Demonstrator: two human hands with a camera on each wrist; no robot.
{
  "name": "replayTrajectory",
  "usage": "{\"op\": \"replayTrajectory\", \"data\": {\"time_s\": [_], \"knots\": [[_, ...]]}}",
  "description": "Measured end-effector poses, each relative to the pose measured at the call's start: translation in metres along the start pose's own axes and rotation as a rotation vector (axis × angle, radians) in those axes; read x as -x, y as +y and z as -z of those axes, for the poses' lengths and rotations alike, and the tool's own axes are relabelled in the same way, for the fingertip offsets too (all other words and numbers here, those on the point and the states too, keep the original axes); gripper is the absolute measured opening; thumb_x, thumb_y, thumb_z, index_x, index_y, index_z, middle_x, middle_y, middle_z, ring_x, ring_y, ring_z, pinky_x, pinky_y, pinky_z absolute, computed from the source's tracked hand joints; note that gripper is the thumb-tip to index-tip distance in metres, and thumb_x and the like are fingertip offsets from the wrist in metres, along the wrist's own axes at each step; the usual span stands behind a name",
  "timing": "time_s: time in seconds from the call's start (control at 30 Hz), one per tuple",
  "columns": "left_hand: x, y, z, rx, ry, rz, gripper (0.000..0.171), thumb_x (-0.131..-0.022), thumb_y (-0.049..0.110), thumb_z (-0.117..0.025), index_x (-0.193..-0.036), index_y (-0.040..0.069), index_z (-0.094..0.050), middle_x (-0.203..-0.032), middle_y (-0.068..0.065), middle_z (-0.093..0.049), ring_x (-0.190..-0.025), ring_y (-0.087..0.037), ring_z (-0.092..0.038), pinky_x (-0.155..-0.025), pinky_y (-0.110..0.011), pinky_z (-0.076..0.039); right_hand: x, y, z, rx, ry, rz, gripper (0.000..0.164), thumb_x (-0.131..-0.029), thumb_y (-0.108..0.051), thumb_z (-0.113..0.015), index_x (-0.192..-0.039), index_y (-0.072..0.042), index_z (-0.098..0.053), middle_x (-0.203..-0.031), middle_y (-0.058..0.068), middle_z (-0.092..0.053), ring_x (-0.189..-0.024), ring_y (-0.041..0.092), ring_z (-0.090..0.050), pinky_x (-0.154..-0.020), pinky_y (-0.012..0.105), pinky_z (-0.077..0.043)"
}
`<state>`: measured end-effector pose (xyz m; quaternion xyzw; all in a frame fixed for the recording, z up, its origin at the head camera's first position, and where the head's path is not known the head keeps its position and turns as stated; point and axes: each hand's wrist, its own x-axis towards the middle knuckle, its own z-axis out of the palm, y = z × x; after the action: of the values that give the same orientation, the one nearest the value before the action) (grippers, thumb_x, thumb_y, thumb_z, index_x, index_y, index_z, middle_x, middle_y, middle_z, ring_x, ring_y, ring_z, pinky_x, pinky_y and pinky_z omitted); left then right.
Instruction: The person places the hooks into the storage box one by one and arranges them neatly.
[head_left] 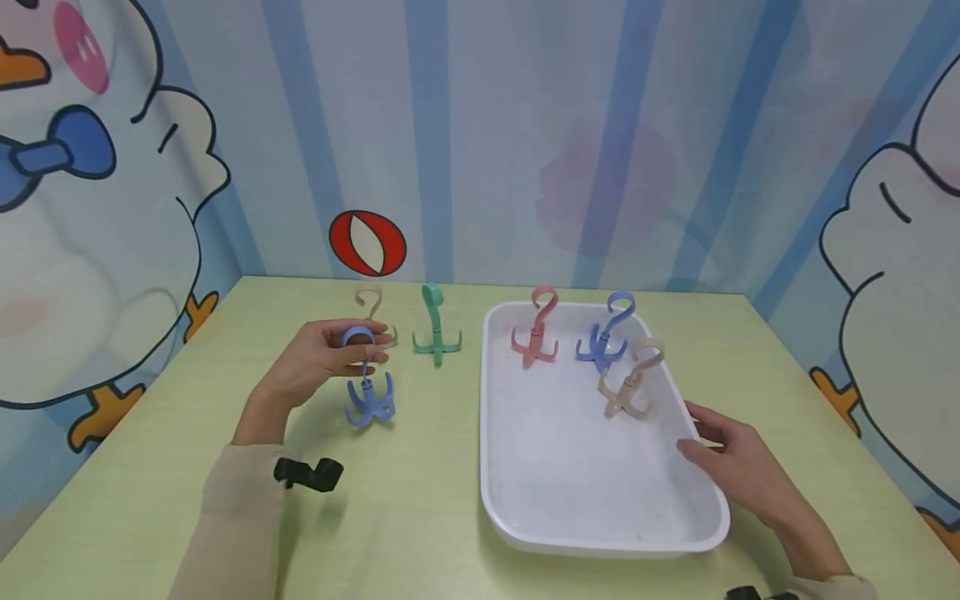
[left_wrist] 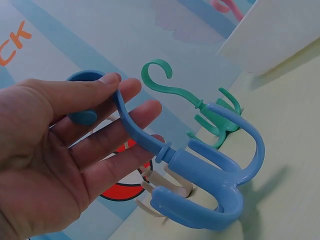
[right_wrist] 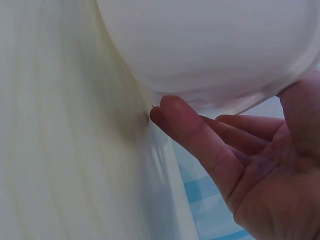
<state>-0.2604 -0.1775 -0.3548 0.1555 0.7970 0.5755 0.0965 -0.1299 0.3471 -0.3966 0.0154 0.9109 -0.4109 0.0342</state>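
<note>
My left hand [head_left: 324,358] pinches a blue four-pronged hanging hook [head_left: 369,402] by its curved neck, thumb against fingers; its prongs hang down over the table. Close up in the left wrist view, the same blue hook [left_wrist: 205,175] slants away from the palm. Behind that hand stands a beige hook [head_left: 369,293], partly covered by the fingers. A green hook [head_left: 437,333] stands just to its right. My right hand [head_left: 738,458] grips the right side of a white tray [head_left: 570,533], thumb over the rim, fingers outside against the wall [right_wrist: 210,55].
Inside the tray, toward its far end, are a pink hook [head_left: 536,337], a blue hook [head_left: 602,346] and a beige hook [head_left: 626,392]. The pale yellow-green table [head_left: 405,517] ends at a striped blue curtain [head_left: 495,150] with cartoon ducks.
</note>
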Motion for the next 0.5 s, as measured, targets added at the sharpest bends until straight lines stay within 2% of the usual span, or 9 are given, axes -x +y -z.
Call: {"op": "replayTrajectory", "data": {"time_s": [0.13, 0.27, 0.5], "knots": [[-0.001, 0.003, -0.002, 0.011, -0.009, -0.011, 0.044, -0.101, 0.014, -0.072, -0.141, -0.001, -0.062, -0.142, -0.023, -0.066, -0.109, -0.013, -0.077, -0.098, -0.041, -0.061, 0.000, 0.000, 0.001, 0.001, 0.001, 0.002, 0.068, -0.104, -0.018, -0.064, -0.162, 0.004, -0.034, -0.147, 0.037, -0.055, -0.114, 0.040, -0.072, -0.078, 0.035, -0.066], [-0.001, 0.007, -0.003, 0.023, -0.007, -0.019, 0.043, -0.101, 0.012, -0.072, -0.141, -0.002, -0.062, -0.137, -0.017, -0.071, -0.109, -0.017, -0.078, -0.094, -0.035, -0.063, 0.000, -0.001, 0.001, 0.005, 0.003, 0.000, 0.068, -0.105, -0.018, -0.064, -0.162, 0.004, -0.034, -0.147, 0.037, -0.055, -0.115, 0.040, -0.072, -0.079, 0.035, -0.066], [0.002, 0.017, -0.007, 0.014, -0.004, -0.041, 0.047, -0.101, 0.012, -0.072, -0.145, 0.000, -0.060, -0.141, -0.023, -0.067, -0.104, -0.008, -0.078, -0.092, -0.030, -0.063, -0.001, 0.001, 0.001, 0.007, 0.006, 0.004, 0.067, -0.105, -0.019, -0.064, -0.161, 0.004, -0.035, -0.146, 0.037, -0.056, -0.113, 0.039, -0.072, -0.079, 0.036, -0.066]]}}
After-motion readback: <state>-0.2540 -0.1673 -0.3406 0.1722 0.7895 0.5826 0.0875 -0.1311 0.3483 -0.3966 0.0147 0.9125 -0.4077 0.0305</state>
